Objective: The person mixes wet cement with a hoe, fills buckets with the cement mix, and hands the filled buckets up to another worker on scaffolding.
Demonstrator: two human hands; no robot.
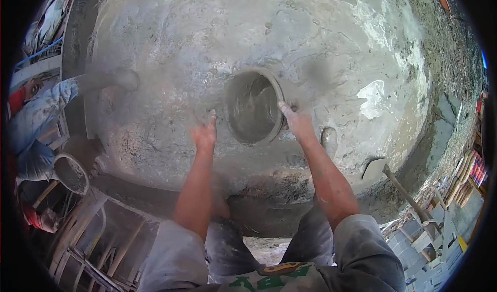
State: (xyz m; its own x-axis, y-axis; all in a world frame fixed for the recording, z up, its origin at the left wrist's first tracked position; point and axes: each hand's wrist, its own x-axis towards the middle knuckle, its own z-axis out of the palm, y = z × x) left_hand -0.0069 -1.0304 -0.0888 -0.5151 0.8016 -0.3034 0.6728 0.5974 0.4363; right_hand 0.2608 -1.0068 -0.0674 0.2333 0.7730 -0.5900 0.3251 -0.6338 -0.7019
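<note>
A round grey bucket (253, 105), coated with wet cement, is tilted over the wet grey slab (181, 59), its mouth facing me and a grey film inside. My right hand (296, 120) grips the bucket's right rim, thumb on the edge and fingers behind it. To the left of the bucket is my left hand (205, 132), apart from it, index finger and thumb extended and nothing visible in it. Both hands and forearms are smeared with cement.
At the left, another person's leg (46, 105) reaches onto the slab. A second bucket (72, 174) hangs or stands at the left edge. A shovel (374, 168) lies at the lower right. Wooden boards (116, 243) and blocks (409, 255) are below the slab's edge.
</note>
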